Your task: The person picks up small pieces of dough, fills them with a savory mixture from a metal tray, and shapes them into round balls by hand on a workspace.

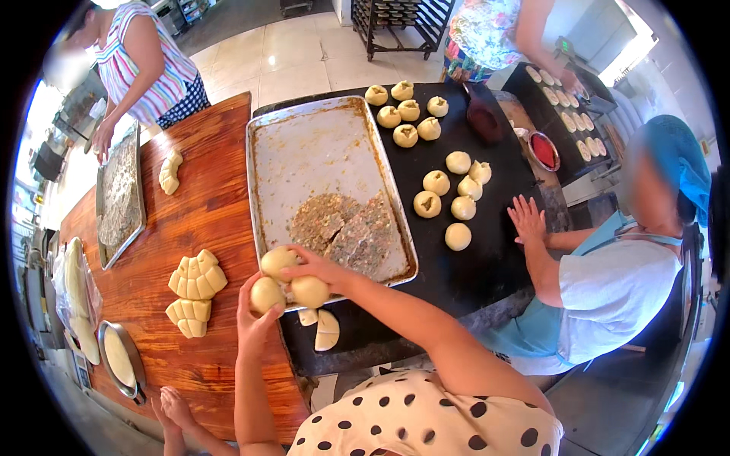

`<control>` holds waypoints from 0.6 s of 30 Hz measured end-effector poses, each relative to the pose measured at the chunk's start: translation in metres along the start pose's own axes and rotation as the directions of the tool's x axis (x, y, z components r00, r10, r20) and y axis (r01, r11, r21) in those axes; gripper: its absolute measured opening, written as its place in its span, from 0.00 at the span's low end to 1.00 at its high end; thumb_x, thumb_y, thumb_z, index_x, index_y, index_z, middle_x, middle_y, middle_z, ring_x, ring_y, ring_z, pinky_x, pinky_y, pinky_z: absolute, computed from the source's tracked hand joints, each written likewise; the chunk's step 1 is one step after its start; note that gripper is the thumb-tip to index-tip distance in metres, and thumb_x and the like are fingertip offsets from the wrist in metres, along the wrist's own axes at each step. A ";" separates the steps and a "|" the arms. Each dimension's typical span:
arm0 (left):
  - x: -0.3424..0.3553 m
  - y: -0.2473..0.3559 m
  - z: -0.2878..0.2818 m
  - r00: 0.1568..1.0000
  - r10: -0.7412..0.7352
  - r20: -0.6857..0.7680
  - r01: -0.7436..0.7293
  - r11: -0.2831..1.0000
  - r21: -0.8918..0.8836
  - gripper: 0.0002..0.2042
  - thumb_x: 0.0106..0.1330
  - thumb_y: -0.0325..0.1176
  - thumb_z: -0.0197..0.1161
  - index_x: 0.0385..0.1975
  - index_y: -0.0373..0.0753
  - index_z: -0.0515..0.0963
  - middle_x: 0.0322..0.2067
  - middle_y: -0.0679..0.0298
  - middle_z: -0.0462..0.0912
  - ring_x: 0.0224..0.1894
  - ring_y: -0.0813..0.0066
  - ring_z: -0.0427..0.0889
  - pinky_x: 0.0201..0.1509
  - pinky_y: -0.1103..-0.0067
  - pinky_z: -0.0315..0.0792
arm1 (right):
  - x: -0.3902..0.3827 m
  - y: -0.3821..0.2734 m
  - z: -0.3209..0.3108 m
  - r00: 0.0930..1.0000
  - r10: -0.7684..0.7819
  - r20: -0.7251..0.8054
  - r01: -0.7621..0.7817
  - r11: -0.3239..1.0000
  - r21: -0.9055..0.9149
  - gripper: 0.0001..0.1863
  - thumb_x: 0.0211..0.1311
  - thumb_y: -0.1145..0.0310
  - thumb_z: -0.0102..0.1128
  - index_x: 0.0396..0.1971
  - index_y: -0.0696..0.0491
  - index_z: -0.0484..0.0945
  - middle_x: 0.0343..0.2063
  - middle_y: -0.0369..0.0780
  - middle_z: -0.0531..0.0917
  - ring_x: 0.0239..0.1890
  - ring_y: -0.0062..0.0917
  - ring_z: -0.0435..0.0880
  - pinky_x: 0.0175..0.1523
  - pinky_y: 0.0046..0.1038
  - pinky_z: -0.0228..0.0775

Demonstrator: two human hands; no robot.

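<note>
Three smooth, pale dough balls are bunched together between my hands, over the near left corner of a metal tray [319, 144]. My left hand [255, 323] curls around the lower left dough ball [266, 294]. My right hand [319, 270] has its fingers closed over the upper dough ball [278, 261] and the right-hand dough ball [310, 292]. Inside the tray, a mound of chopped filling [342, 232] lies just beyond my right hand. Below my hands, cut dough pieces [327, 331] rest on the dark tabletop.
Several shaped buns [436, 182] stand right of the tray. Scored dough slabs [198, 275] and a pan [122, 357] occupy the wooden table [228, 159] at left. A co-worker's hand [528, 219] rests on the dark table; another person's hands [175, 410] show at lower left.
</note>
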State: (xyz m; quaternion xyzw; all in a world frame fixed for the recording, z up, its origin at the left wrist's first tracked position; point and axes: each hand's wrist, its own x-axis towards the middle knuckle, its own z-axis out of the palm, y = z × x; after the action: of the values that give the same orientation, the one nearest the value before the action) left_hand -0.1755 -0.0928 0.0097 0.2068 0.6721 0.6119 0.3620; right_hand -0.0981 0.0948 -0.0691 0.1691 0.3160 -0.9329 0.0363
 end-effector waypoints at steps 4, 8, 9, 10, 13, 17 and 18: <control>0.080 0.004 0.085 0.961 0.153 0.229 -0.231 0.901 0.367 0.35 0.54 0.35 0.74 0.63 0.40 0.66 0.57 0.57 0.72 0.58 0.64 0.73 0.61 0.71 0.70 | -0.063 -0.086 -0.063 0.917 -0.320 -0.236 0.277 0.940 -0.201 0.35 0.58 0.71 0.71 0.62 0.49 0.61 0.46 0.43 0.80 0.34 0.27 0.85 0.37 0.30 0.80; 0.139 0.005 0.194 0.886 0.333 0.323 -0.462 0.703 0.540 0.37 0.52 0.36 0.75 0.64 0.41 0.66 0.60 0.53 0.70 0.60 0.54 0.72 0.64 0.66 0.67 | -0.100 -0.162 -0.143 0.655 -0.629 -0.419 0.494 0.776 -0.393 0.34 0.56 0.73 0.70 0.61 0.52 0.62 0.50 0.43 0.76 0.43 0.28 0.83 0.41 0.30 0.81; 0.156 0.005 0.212 0.875 0.359 0.324 -0.483 0.673 0.560 0.37 0.52 0.36 0.75 0.64 0.42 0.66 0.60 0.53 0.70 0.60 0.53 0.72 0.64 0.65 0.66 | -0.101 -0.182 -0.150 0.626 -0.652 -0.428 0.474 0.754 -0.455 0.35 0.55 0.72 0.71 0.61 0.52 0.63 0.51 0.43 0.75 0.45 0.28 0.81 0.42 0.30 0.82; 0.173 0.007 0.238 0.878 0.335 0.341 -0.476 0.673 0.566 0.38 0.52 0.36 0.75 0.65 0.42 0.65 0.60 0.53 0.70 0.61 0.52 0.70 0.65 0.64 0.66 | -0.100 -0.195 -0.174 0.569 -0.708 -0.418 0.491 0.701 -0.517 0.34 0.54 0.70 0.73 0.60 0.53 0.65 0.51 0.43 0.75 0.45 0.27 0.81 0.44 0.29 0.81; 0.218 -0.006 0.302 0.893 0.251 0.374 -0.444 0.623 0.644 0.42 0.52 0.38 0.75 0.68 0.44 0.60 0.62 0.53 0.68 0.65 0.48 0.66 0.66 0.63 0.65 | -0.086 -0.221 -0.266 0.459 -0.804 -0.378 0.238 0.521 -0.819 0.39 0.50 0.64 0.75 0.62 0.54 0.66 0.54 0.45 0.75 0.49 0.33 0.81 0.53 0.32 0.76; 0.264 -0.071 0.328 0.922 0.038 0.385 -0.376 0.317 0.871 0.45 0.54 0.39 0.74 0.71 0.48 0.53 0.65 0.54 0.65 0.70 0.47 0.58 0.70 0.57 0.60 | -0.068 -0.223 -0.323 0.383 -0.766 -0.517 -0.161 0.495 -0.854 0.43 0.48 0.60 0.76 0.65 0.54 0.66 0.56 0.48 0.76 0.57 0.35 0.77 0.60 0.32 0.69; 0.265 -0.082 0.327 0.915 -0.046 0.400 -0.383 0.206 0.900 0.46 0.55 0.39 0.74 0.72 0.49 0.52 0.66 0.54 0.65 0.71 0.48 0.56 0.71 0.56 0.58 | -0.069 -0.220 -0.330 0.370 -0.689 -0.624 -0.103 0.637 -0.764 0.41 0.51 0.62 0.75 0.65 0.55 0.66 0.56 0.47 0.77 0.56 0.32 0.77 0.59 0.30 0.69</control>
State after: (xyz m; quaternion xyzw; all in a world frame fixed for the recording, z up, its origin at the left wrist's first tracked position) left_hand -0.0925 0.3046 -0.1282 0.5616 0.8027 0.0512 0.1941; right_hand 0.0250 0.4664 -0.1636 0.5379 0.6370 -0.4868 -0.2609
